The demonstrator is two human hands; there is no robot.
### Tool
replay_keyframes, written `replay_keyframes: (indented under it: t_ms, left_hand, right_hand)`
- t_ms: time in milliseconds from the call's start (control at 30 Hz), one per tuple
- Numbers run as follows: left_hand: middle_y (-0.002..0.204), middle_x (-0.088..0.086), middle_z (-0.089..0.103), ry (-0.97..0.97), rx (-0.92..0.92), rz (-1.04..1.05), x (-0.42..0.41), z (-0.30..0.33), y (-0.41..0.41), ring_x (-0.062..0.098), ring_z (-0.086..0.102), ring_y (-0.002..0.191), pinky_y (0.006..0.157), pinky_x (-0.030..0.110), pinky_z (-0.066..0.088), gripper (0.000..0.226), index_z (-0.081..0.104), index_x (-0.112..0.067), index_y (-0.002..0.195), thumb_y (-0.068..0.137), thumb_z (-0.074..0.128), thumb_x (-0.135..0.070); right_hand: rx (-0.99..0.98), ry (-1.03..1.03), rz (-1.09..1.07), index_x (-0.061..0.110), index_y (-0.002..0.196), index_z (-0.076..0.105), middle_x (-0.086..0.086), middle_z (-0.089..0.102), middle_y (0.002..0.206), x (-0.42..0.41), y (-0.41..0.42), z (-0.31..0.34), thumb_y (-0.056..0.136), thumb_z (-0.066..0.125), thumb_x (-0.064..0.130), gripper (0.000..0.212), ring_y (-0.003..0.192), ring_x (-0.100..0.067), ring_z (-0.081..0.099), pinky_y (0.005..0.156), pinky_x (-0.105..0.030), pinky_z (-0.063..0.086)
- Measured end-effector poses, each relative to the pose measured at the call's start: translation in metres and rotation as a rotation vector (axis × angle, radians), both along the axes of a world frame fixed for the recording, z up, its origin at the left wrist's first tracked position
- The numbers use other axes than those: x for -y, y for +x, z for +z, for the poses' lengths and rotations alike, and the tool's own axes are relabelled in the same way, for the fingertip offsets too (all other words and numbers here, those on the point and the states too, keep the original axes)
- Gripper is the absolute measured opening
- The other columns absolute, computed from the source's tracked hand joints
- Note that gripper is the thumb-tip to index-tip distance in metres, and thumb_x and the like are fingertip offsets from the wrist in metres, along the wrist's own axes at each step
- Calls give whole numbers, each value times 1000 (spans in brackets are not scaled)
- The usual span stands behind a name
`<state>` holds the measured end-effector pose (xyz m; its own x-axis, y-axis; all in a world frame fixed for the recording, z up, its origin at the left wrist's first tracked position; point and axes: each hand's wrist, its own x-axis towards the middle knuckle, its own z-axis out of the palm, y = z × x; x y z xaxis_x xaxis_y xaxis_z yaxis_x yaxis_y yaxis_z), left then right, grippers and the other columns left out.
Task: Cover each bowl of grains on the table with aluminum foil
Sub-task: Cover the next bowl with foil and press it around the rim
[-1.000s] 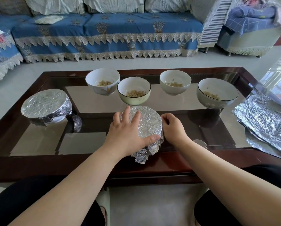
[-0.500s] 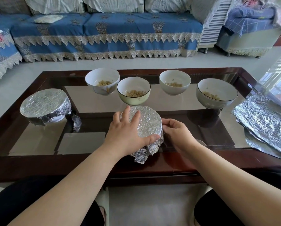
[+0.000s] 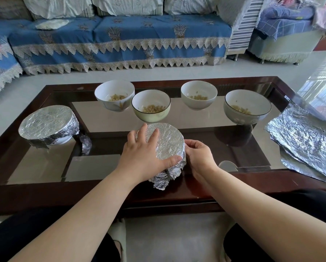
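While crinkled silver foil wraps the round near bowl [image 3: 166,146] at the glass table's [image 3: 109,167] front edge, left hand [image 3: 145,156] spread flat on top, right hand [image 3: 198,157] pinching its side foil, four open ceramic bowls [image 3: 151,105] of pale grains behind it.

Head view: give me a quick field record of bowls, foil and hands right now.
covered bowls: two, the left foil-covered bowl and the front foil-covered bowl
open bowls: four with grains, far left bowl, green bowl, white bowl, right bowl
left hand: palm flat on the front bowl's foil top
right hand: pressing foil against that bowl's right side
spare foil sheets: stacked at the table's right edge
table: glass top, dark wood frame
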<state>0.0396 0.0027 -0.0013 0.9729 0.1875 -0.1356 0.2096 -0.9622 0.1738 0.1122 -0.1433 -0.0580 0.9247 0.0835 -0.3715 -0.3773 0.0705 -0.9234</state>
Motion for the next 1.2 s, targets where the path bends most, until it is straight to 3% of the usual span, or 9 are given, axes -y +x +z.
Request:
replay_keyframes:
  t_ms: [133, 333, 433, 533, 667, 900, 1000, 1100, 1200]
  left_hand:
    - [165, 4, -8, 6, -2, -2, 0, 0, 1, 33, -3, 147, 119, 48, 15, 111, 5, -29, 158, 70, 32, -91]
    - [165, 4, -7, 2, 6, 1, 0, -1, 0, 33, -2, 147, 119, 47, 14, 110, 6, -29, 158, 71, 33, -91]
    - [165, 5, -6, 2, 13, 7, 1, 0, 0, 33, -1, 147, 119, 47, 15, 110, 7, -28, 158, 71, 33, -91]
    - [165, 6, -4, 12, 21, 11, 2, -1, 0, 33, 1, 147, 118, 46, 17, 110, 8, -28, 158, 72, 33, -91]
    - [165, 6, -2, 24, 38, 18, 2, -2, 0, 33, 3, 146, 118, 46, 17, 110, 10, -28, 158, 70, 31, -92]
    - [165, 7, -2, 27, 44, 47, 3, -4, 1, 35, 3, 146, 117, 46, 18, 112, 11, -28, 157, 68, 28, -93]
    - [165, 8, -1, 15, 63, 88, 7, -4, 1, 35, 5, 145, 117, 47, 20, 113, 12, -27, 157, 68, 29, -94]
    - [166, 9, -2, -19, 24, 112, 8, 1, 1, 36, 6, 145, 117, 48, 21, 121, 10, -26, 158, 61, 25, -97]
    - [165, 8, 0, -11, -38, 86, 4, 10, -5, 37, 8, 146, 115, 47, 24, 125, 5, -26, 158, 57, 26, -97]
  right_hand:
    - [125, -195, -24, 14, 86, 68, -12, 73, 87, -2, -3, 3, 91, 67, 14, 5, 70, -20, 66, 73, -40, 59]
    - [235, -343, 39, 12, 93, 72, -1, 71, 75, 2, -4, 14, 98, 54, 18, 19, 65, -14, 61, 71, -35, 55]
    - [204, -308, 93, 22, 86, 74, -15, 74, 87, 4, -10, 16, 103, 43, 28, 36, 71, -20, 61, 76, -42, 55]
    - [163, -218, 82, 18, 79, 73, -24, 69, 100, 1, -16, 16, 102, 41, 37, 44, 89, -35, 68, 87, -46, 53]
    - [125, -102, 42, 23, 79, 73, -4, 76, 85, -1, -22, 18, 105, 39, 33, 44, 87, -24, 69, 88, -41, 53]
    - [168, -47, 102, 23, 100, 72, 1, 76, 96, 0, -29, 12, 103, 41, 38, 34, 97, -18, 70, 93, -38, 54]
    - [235, -176, 101, 21, 115, 57, 7, 68, 97, 1, -25, 15, 97, 52, 42, 28, 88, -5, 64, 83, -27, 52]
    - [305, -304, 185, 20, 107, 56, 9, 63, 81, 5, -13, 24, 99, 51, 36, 19, 68, -1, 57, 61, -16, 44]
    - [311, -354, 238, 17, 98, 57, 9, 59, 71, 6, 2, 27, 98, 52, 35, 18, 64, -8, 54, 63, -25, 43]
